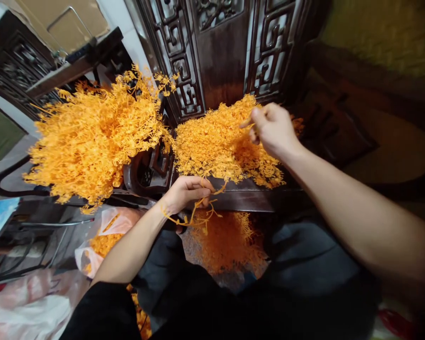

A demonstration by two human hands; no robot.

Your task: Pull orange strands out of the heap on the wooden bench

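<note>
My left hand (189,192) is closed in a pinch on a thin orange plastic sprig (189,221), whose curling stem with short side prongs hangs below the fingers and loops up over them. It sits at the front edge of a dark wooden seat (244,200). A broad pile of small, branched orange plastic pieces (212,137) lies on that seat. Above the pile's right part, my right hand (274,130) has its fingers pinched together; what is between them I cannot make out.
A large bunch of similar orange sprigs (92,137) rests over the left armrest. More orange pieces (230,241) lie below the seat between the knees. At left are a plastic bag (122,217) holding orange pieces and a whitish bag (31,307). The carved wooden backrest (221,61) rises behind.
</note>
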